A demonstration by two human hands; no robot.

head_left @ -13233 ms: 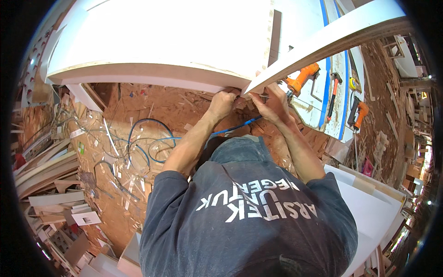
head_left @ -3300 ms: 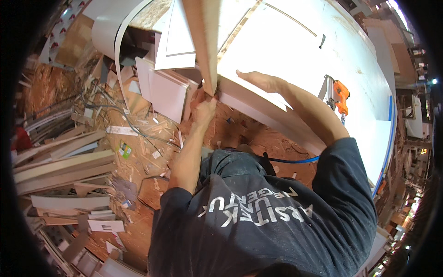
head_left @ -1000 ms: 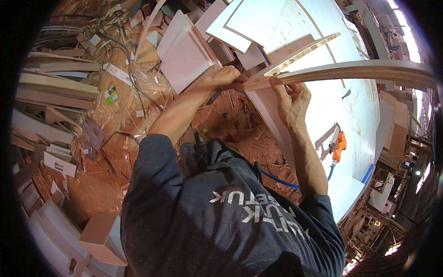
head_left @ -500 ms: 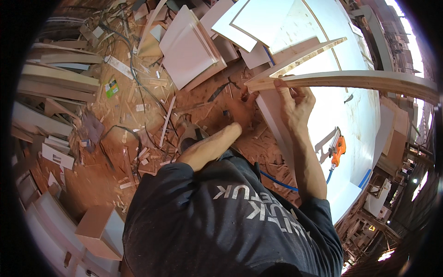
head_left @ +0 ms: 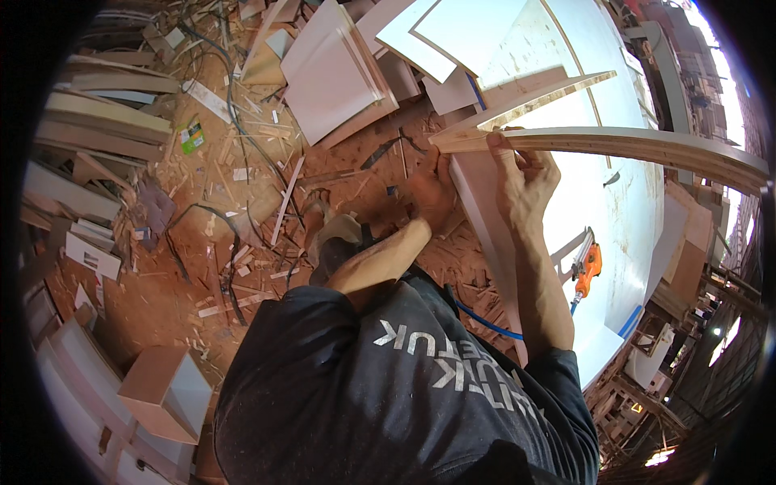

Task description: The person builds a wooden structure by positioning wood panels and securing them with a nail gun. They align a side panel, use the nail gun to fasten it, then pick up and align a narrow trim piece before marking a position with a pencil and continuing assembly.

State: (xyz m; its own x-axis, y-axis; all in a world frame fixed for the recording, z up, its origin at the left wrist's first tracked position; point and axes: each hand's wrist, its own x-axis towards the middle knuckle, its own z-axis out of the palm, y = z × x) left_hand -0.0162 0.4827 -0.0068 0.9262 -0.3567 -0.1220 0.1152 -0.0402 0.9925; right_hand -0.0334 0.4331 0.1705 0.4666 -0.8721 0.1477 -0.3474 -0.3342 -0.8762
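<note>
Two long wooden boards stand on edge on a white worktop (head_left: 566, 212) and meet at a corner at their left ends. The near board (head_left: 647, 145) runs off to the right; the far board (head_left: 566, 87) slants up and away. My right hand (head_left: 527, 174) pinches the near board close to the corner, thumb on the near side. At the corner's end, my left hand (head_left: 434, 192) is in shadow, its fingers curled up against the boards' ends. An orange nail gun (head_left: 588, 267) lies on the worktop beside my right forearm, a blue hose attached.
White panels (head_left: 331, 77) lean at the worktop's far left. Wood offcuts, scraps and black cables (head_left: 234, 121) litter the brown floor (head_left: 153, 299). Boards (head_left: 105, 121) are stacked at the left, with a box-shaped piece (head_left: 166, 396) below them.
The view has shifted slightly. Both hands keep their places at the boards' corner, and the nail gun lies where it was.
</note>
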